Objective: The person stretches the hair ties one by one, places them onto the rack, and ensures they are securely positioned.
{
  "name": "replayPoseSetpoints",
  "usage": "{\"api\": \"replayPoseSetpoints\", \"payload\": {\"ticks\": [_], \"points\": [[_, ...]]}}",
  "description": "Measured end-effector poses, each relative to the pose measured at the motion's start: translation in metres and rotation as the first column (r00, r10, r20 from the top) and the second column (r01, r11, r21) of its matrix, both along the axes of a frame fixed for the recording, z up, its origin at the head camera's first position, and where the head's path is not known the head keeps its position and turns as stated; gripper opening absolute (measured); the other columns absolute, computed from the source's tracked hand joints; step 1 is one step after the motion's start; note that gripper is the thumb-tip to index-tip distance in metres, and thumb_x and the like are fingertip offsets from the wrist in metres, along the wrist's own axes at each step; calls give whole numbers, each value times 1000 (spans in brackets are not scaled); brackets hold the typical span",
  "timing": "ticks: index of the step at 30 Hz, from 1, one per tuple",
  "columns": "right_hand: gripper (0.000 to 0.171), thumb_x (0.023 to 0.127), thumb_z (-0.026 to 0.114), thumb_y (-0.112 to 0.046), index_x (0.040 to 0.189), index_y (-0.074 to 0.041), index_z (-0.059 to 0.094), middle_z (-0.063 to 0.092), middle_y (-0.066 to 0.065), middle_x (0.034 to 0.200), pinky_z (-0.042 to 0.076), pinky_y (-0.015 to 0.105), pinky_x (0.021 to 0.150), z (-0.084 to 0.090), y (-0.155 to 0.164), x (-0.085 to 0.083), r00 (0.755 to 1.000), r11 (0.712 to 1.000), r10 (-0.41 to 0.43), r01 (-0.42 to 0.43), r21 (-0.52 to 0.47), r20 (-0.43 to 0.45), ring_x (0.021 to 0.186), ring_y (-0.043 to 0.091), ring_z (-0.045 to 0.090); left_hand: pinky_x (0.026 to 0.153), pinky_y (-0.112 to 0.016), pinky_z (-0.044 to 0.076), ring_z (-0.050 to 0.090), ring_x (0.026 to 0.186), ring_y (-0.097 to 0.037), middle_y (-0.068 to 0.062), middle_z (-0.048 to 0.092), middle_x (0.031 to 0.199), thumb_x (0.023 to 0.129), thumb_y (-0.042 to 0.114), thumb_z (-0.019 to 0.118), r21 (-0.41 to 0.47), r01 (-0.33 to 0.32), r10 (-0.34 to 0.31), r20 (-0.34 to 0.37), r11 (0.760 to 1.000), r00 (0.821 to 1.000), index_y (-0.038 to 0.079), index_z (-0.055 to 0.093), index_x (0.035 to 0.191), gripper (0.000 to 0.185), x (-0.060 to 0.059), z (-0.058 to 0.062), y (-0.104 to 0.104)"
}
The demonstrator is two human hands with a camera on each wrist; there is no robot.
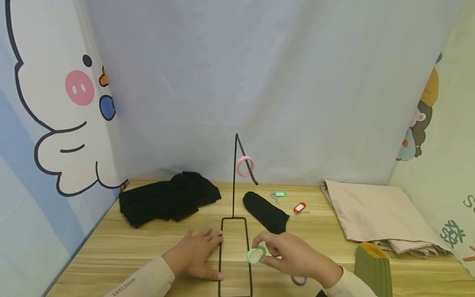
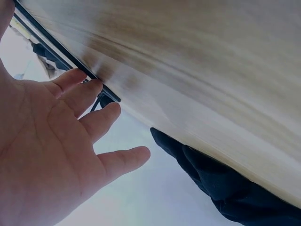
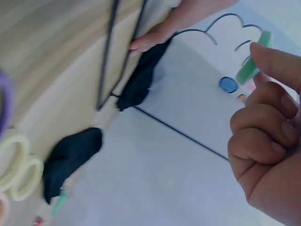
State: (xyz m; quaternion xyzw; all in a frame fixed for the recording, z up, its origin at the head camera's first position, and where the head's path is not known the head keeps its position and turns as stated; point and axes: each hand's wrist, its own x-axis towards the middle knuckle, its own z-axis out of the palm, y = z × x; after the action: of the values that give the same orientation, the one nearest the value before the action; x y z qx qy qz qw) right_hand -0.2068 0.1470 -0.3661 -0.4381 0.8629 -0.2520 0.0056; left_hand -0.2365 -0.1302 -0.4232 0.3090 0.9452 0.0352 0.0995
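Observation:
My right hand (image 1: 293, 255) pinches a mint-green hair tie (image 1: 251, 259) between thumb and forefinger, just right of the base of a black wire stand (image 1: 249, 247). In the right wrist view the hair tie (image 3: 244, 73) appears nearly edge-on, the other fingers curled below it. My left hand (image 1: 198, 255) lies with spread fingers at the left side of the base, thumb and fingertips touching the wire. From the stand's sloping top arm hangs a pink hair tie (image 1: 239, 171). A purple hair tie (image 1: 299, 283) is on the table, partly covered by my right wrist.
Pale yellow hair ties (image 3: 27, 181) lie near the purple one. Behind are folded black cloth (image 1: 159, 202), a black sock (image 1: 265, 212), and keys with a green tag (image 1: 280, 194) and a red tag (image 1: 299, 207). At right are beige cloth (image 1: 375, 210) and a green sock (image 1: 372, 268).

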Motion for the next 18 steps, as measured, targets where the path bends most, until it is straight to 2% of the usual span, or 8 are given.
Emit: {"api": "replayPoseSetpoints", "payload": {"ticks": [5, 8, 10, 14, 18], "points": [[28, 85, 67, -16, 108, -21, 52, 27, -11, 58, 22, 9, 49, 24, -9, 14, 985, 991, 25, -46, -122, -170, 53, -7, 15, 99, -68, 23, 27, 139, -33, -4, 32, 151, 70, 78, 51, 0, -3, 3, 9, 1000, 1000, 14, 35, 142, 97, 0, 0, 0], [27, 86, 66, -16, 110, -18, 52, 27, -8, 57, 20, 7, 49, 40, -13, 22, 959, 976, 22, -83, -203, -284, 55, -7, 14, 100, -69, 23, 26, 139, -33, -4, 32, 151, 70, 78, 51, 2, -5, 5, 15, 1000, 1000, 15, 35, 142, 98, -1, 0, 0], [24, 89, 63, -19, 110, -16, 53, 26, -7, 56, 19, 6, 48, 49, -16, 27, 931, 959, 10, -112, -260, -364, 56, -7, 14, 100, -69, 23, 27, 139, -33, -4, 32, 150, 70, 79, 51, 3, -6, 6, 15, 1000, 1000, 15, 35, 142, 98, -1, -1, 1], [21, 94, 54, -27, 106, -10, 55, 26, -7, 55, 17, 7, 47, 64, -21, 36, 859, 913, -44, -173, -371, -510, 53, -4, 16, 99, -69, 23, 27, 139, -33, -4, 32, 151, 70, 78, 52, 3, -5, 5, 17, 1000, 1000, 15, 35, 142, 97, -1, -1, 1], [24, 94, 54, -25, 98, -1, 59, 26, -7, 54, 16, 8, 44, 78, -28, 33, 739, 845, -139, -259, -467, -660, 49, -1, 19, 99, -69, 23, 27, 138, -33, -4, 32, 151, 70, 77, 53, 6, -4, 4, 14, 1000, 1000, 15, 35, 142, 97, -1, 0, 0]]}}
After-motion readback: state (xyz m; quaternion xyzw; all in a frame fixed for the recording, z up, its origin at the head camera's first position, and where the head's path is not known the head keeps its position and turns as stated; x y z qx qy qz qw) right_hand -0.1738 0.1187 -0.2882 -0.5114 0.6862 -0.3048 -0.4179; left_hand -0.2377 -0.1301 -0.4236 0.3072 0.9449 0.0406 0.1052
